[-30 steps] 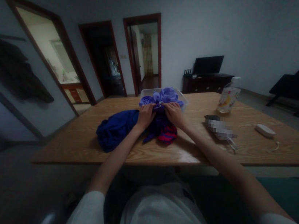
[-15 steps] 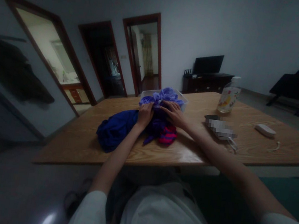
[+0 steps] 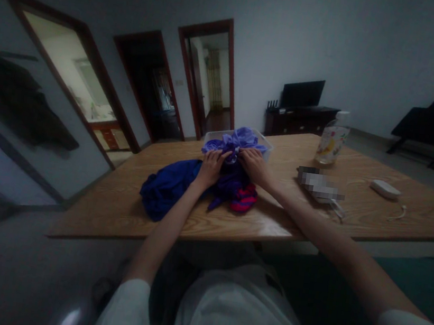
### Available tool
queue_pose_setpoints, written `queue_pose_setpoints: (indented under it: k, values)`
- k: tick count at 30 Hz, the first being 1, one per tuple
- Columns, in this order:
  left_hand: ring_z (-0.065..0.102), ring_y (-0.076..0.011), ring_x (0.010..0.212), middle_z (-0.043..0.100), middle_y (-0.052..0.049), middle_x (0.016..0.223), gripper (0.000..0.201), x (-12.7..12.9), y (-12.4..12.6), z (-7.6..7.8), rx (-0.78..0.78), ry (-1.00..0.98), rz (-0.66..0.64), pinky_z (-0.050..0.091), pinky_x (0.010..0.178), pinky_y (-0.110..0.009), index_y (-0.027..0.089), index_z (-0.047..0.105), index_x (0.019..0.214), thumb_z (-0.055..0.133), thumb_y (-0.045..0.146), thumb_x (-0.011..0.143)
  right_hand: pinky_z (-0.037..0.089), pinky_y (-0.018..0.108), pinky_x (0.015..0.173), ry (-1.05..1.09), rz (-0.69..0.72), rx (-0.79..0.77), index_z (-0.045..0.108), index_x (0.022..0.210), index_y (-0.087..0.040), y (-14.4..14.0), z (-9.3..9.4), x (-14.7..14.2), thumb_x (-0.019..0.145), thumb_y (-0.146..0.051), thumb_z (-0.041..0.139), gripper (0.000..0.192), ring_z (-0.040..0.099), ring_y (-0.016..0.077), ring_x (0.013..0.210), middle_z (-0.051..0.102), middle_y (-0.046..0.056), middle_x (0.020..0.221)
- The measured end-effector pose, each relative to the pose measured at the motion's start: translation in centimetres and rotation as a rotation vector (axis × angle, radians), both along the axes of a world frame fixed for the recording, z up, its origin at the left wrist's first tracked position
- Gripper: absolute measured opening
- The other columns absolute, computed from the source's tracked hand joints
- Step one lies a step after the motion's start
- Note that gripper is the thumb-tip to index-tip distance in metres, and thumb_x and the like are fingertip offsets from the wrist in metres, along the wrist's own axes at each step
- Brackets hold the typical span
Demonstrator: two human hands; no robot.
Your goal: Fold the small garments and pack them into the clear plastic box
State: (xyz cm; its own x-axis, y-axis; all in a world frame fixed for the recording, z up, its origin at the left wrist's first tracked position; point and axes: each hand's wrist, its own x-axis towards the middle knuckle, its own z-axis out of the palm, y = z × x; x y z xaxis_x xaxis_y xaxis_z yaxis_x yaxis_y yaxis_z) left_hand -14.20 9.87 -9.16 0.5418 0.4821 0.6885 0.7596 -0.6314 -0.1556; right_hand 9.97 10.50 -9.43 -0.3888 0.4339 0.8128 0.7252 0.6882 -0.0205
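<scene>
1. Just on the near side of the clear box, a dark purple cloth lies bunched, with a pale bit showing between the hands.
2. At the box's near left corner, the left hand appears to pinch the dark purple cloth's gathered top; toward the near right corner, the right hand does likewise, fingers bent. How firmly either grips, I cannot tell.
3. Good handling there probably means keeping both pinches close to the pale bit, one steadying while the other works the folds.
4. Inside the box, just beyond the fingertips, light purple cloth is heaped; best not to snag it.
5. Nearer the person than the box, red-striped fabric lies below the right hand; a blue cloth sits left, where the left forearm could drag it.
6. Well right of the box stands a bottle, safely apart.
</scene>
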Motion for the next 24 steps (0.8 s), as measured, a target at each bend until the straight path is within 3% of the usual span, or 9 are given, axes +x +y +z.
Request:
queue_pose_setpoints:
  k: [8, 13, 17, 20, 24]
  values:
    - [0.046, -0.0323, 0.148, 0.053, -0.018, 0.153, 0.06, 1.1, -2.4, 0.5, 0.074, -0.134, -0.077, 0.029, 0.129, -0.055, 0.021, 0.052, 0.146, 0.072, 0.048, 0.096, 0.046, 0.045, 0.104, 0.062, -0.022, -0.014, 0.066, 0.125, -0.017, 0.6, -0.1, 0.0, 0.111, -0.033, 0.043, 0.031, 0.064, 0.0315, 0.109, 0.074, 0.015, 0.116]
    - [0.061, -0.0321, 0.12, 0.068, -0.014, 0.121, 0.035, 1.8, -2.9, 0.3, 0.015, -0.152, -0.032, 0.044, 0.111, -0.05, 0.02, 0.062, 0.121, 0.071, 0.044, 0.096, 0.047, 0.044, 0.102, 0.045, -0.035, -0.004, 0.067, 0.122, -0.018, 0.3, 0.1, -0.1, 0.11, -0.028, 0.043, 0.029, 0.063, 0.0314, 0.107, 0.074, 0.015, 0.112]
    - [0.065, -0.0297, 0.097, 0.07, -0.011, 0.097, 0.021, 2.1, -2.3, -0.7, -0.049, -0.135, -0.009, 0.049, 0.098, -0.046, 0.02, 0.065, 0.105, 0.07, 0.038, 0.095, 0.047, 0.045, 0.104, 0.023, -0.038, 0.005, 0.067, 0.124, -0.015, 0.0, 0.2, 0.0, 0.109, -0.025, 0.043, 0.03, 0.063, 0.0321, 0.11, 0.073, 0.017, 0.116]
    - [0.068, -0.0302, 0.096, 0.073, -0.012, 0.095, 0.016, 2.3, -1.8, -1.4, -0.091, -0.019, -0.041, 0.05, 0.096, -0.046, 0.018, 0.067, 0.108, 0.064, 0.025, 0.094, 0.047, 0.047, 0.107, 0.034, -0.026, -0.014, 0.067, 0.127, -0.016, -0.1, 0.1, 0.0, 0.107, -0.021, 0.044, 0.032, 0.062, 0.0327, 0.114, 0.072, 0.018, 0.121]
    - [0.07, -0.0321, 0.102, 0.075, -0.016, 0.105, 0.029, 2.6, -1.6, -2.0, -0.101, 0.062, -0.083, 0.053, 0.095, -0.045, 0.015, 0.065, 0.12, 0.059, 0.016, 0.092, 0.046, 0.048, 0.111, 0.045, -0.011, -0.023, 0.067, 0.128, -0.017, -0.3, -0.1, -0.1, 0.104, -0.017, 0.043, 0.033, 0.06, 0.033, 0.121, 0.07, 0.017, 0.128]
